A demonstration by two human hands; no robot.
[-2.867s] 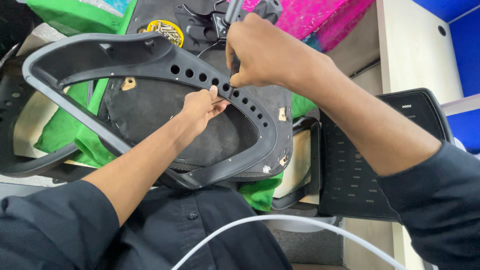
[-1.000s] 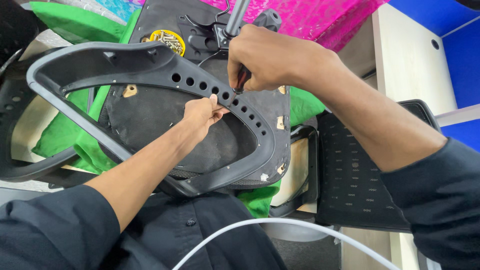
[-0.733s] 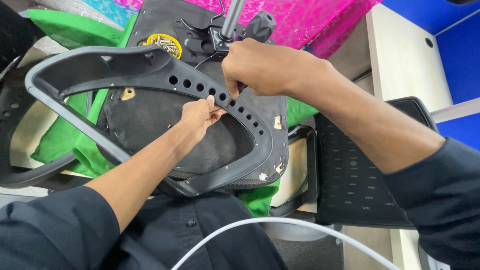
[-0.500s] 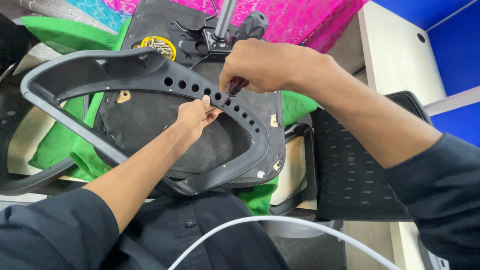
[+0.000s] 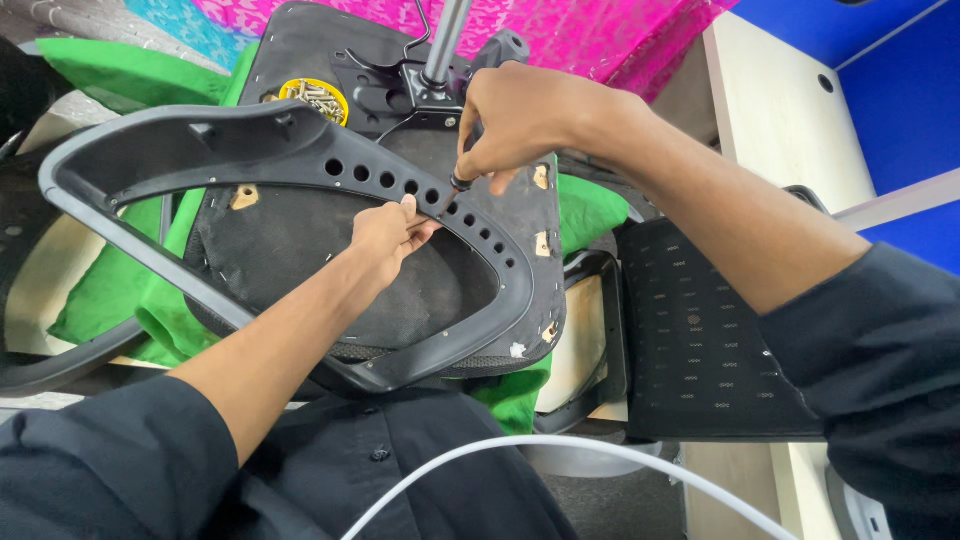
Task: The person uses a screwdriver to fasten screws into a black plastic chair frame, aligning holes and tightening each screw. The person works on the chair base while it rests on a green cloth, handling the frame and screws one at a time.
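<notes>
1. The right hand point(image 5: 525, 120) has dropped from 12 o'clock, pinching a small dark-tipped screwdriver point(image 5: 461, 181) at the perforated grey plastic chair frame point(image 5: 300, 165).
2. The left hand point(image 5: 385, 235) stays, fingertips pressed to the frame's hole row.
3. Judgement: fastening in progress over the upturned black seat base point(image 5: 300, 240).

Tool tip: hidden under right hand point(image 5: 525, 120) | white cable point(image 5: 560, 450): both ends cut by bottom edge | seat underside point(image 5: 300, 230): partly hidden by grey frame point(image 5: 200, 150)

1. Chair frame point(image 5: 200, 150): dark grey plastic loop with a row of round holes along one bar, lying tilted over the upturned seat.
2. Seat base point(image 5: 300, 240): black fabric underside, facing up beneath the frame.
</notes>
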